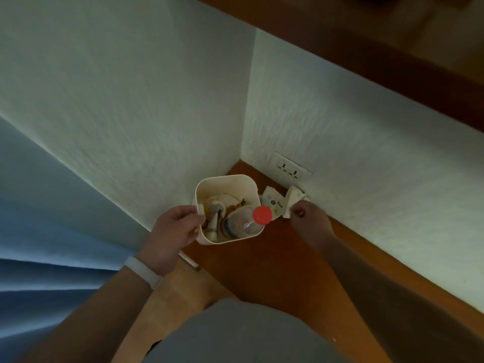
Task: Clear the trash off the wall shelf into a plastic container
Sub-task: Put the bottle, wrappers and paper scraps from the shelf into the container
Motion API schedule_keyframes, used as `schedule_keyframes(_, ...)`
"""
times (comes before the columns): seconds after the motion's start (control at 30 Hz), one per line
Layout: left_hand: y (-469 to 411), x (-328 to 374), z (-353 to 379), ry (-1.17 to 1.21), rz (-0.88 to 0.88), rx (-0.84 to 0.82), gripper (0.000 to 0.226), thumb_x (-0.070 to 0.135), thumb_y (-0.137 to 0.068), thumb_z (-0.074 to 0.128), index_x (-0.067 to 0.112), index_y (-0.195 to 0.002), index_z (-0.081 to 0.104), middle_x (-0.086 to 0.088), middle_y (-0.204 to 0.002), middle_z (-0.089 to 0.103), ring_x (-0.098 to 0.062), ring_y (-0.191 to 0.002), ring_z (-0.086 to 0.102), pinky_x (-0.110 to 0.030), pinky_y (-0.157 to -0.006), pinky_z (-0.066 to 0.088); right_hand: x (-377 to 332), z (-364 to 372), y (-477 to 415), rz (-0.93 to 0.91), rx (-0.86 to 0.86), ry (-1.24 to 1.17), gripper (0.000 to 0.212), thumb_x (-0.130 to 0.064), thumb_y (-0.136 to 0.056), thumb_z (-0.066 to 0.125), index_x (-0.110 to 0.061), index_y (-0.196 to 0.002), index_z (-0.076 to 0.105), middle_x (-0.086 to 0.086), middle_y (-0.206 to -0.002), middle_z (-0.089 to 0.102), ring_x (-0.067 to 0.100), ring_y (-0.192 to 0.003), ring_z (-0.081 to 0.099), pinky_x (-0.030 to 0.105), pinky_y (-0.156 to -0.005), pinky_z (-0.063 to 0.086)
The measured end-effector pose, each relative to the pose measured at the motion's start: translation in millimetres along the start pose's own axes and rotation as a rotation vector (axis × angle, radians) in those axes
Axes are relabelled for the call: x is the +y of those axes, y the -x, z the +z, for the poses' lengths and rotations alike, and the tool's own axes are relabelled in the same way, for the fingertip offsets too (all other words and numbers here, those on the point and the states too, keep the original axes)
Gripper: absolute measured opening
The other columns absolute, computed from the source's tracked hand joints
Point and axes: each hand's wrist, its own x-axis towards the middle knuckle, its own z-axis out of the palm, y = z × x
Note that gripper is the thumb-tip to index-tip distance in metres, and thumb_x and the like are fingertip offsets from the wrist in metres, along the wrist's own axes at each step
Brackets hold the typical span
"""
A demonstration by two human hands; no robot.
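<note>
A cream plastic container [225, 180] stands on the brown wooden shelf [275, 258], in the wall corner. It holds a clear bottle with a red cap [262, 215], a tube and other scraps. My left hand [175, 229] grips the container's near left rim. To the right of the container lies a white paper wrapper with small flowers [272, 201]. A second white folded paper [294, 197] leans against the wall. My right hand [309, 218] pinches the lower edge of that folded paper.
A double wall socket [290, 169] sits low on the right wall, just above the papers. White textured walls close the corner at left and behind. A dark wooden ledge [392, 48] runs overhead at upper right. A white band is on my left wrist.
</note>
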Motion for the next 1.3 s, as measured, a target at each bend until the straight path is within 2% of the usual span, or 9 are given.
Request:
schedule_keyframes(0.17,-3.2,2.5,1.1,-0.01,-0.009,-0.032,0.021,0.01,-0.089,0.071,0.01,-0.11,0.073,-0.018,-0.11,0.076,-0.032,-0.109,0.071,-0.047,-0.101,0.055,-73.4,-33.7,10.0,-0.098,0.058,-0.277,0.004,-0.021,-0.091,0.065,-0.022,-0.089,0.068,-0.01,-0.082,0.064,0.005,-0.067,0.057,0.021,-0.055,0.041)
schedule_keyframes(0.37,3.7,12.6,1.8,-0.008,0.028,-0.121,0.017,0.007,-0.091,0.068,0.008,-0.107,0.073,-0.021,-0.109,0.075,-0.029,-0.102,0.071,-0.042,-0.096,0.057,-119.1,-54.4,23.4,-0.191,-0.019,-0.432,0.003,-0.021,-0.087,0.072,-0.018,-0.087,0.073,-0.004,-0.079,0.069,0.008,-0.069,0.063,0.021,-0.058,0.052)
schedule_keyframes(0.57,9.0,9.9,6.5,-0.022,0.041,-0.136,0.017,0.008,-0.09,0.069,0.01,-0.106,0.073,-0.015,-0.105,0.077,-0.03,-0.103,0.072,-0.042,-0.095,0.057,-118.6,-54.1,28.4,-0.291,-0.099,-0.318,0.007,-0.026,-0.085,0.074,-0.024,-0.092,0.075,-0.01,-0.093,0.071,0.01,-0.089,0.066,0.033,-0.083,0.056)
schedule_keyframes(0.67,10.0,7.9,9.2,-0.023,0.042,-0.142,0.015,0.008,-0.09,0.069,0.009,-0.105,0.074,-0.017,-0.106,0.077,-0.031,-0.104,0.072,-0.046,-0.098,0.056,-110.1,-56.6,32.6,-0.33,-0.106,-0.3,0.01,-0.029,-0.088,0.071,-0.024,-0.096,0.075,-0.009,-0.096,0.071,0.012,-0.091,0.066,0.034,-0.084,0.055)
schedule_keyframes(0.73,9.7,7.1,12.4,-0.008,0.04,-0.141,0.015,0.006,-0.09,0.068,0.009,-0.103,0.074,-0.016,-0.103,0.077,-0.029,-0.101,0.072,-0.044,-0.097,0.056,-102.9,-58.0,33.9,-0.336,-0.077,-0.32,0.007,-0.028,-0.09,0.068,-0.025,-0.095,0.074,-0.01,-0.097,0.071,0.006,-0.089,0.066,0.026,-0.08,0.053)
schedule_keyframes(0.8,9.6,6.4,15.2,-0.003,0.038,-0.133,0.014,0.006,-0.09,0.068,0.01,-0.102,0.074,-0.013,-0.101,0.076,-0.026,-0.098,0.072,-0.042,-0.096,0.056,-94.2,-59.3,32.6,-0.295,-0.028,-0.36,0.007,-0.024,-0.092,0.066,-0.026,-0.094,0.072,-0.01,-0.097,0.071,0.001,-0.084,0.064,0.017,-0.073,0.05)
schedule_keyframes(1.07,12.8,1.4,18.4,0.06,0.026,-0.063,0.011,0.005,-0.09,0.068,0.01,-0.098,0.073,-0.011,-0.094,0.076,-0.023,-0.09,0.072,-0.039,-0.088,0.057,-18.3,-33.9,-11.5,0.013,0.068,-0.139,0.017,-0.03,-0.096,0.054,-0.019,-0.105,0.064,0.002,-0.102,0.067,0.015,-0.082,0.062,0.031,-0.064,0.051)
schedule_keyframes(1.2,17.5,-3.9,19.1,0.067,0.021,-0.01,0.014,0.002,-0.091,0.065,0.014,-0.092,0.073,-0.005,-0.083,0.075,-0.017,-0.078,0.071,-0.026,-0.07,0.058,14.5,-14.2,-29.4,0.174,0.002,-0.077,0.036,-0.03,-0.095,0.056,-0.011,-0.125,0.055,0.008,-0.108,0.063,0.011,-0.07,0.055,0.024,-0.052,0.038)
schedule_keyframes(1.3,19.4,-8.1,21.3,0.066,0.011,0.022,0.016,0.0,-0.092,0.063,0.013,-0.091,0.073,-0.006,-0.082,0.074,-0.017,-0.076,0.07,-0.022,-0.066,0.058,26.2,0.4,-36.3,0.239,-0.033,-0.103,0.055,-0.038,-0.092,0.061,-0.007,-0.135,0.046,0.006,-0.106,0.058,0.013,-0.069,0.059,0.027,-0.05,0.044)
